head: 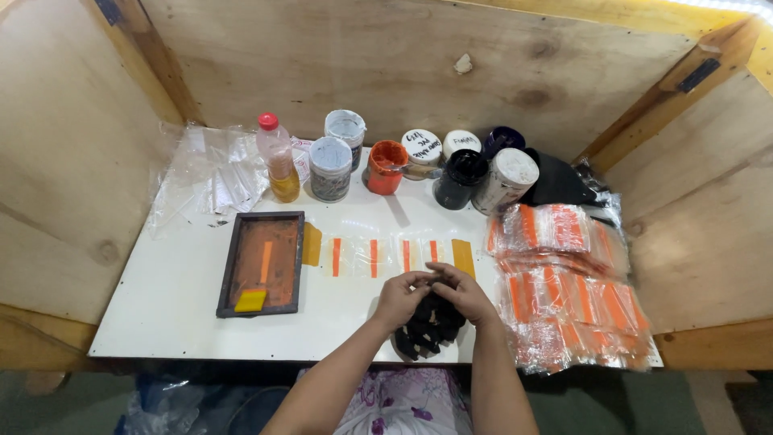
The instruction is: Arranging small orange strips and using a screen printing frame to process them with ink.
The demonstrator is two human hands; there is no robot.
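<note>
Low in the frame's middle, the left hand [400, 296] and right hand [465, 292] meet over a heap of black pieces [427, 326] at the bench [185, 282] front edge. Their fingers press together around something small and dark; what exactly cannot be told. Four clear bags with orange stripes [378, 256] lie in a row above the hands, and a stack of striped bags [576, 298] fills the right. The print frame [262, 263] sits left.
</note>
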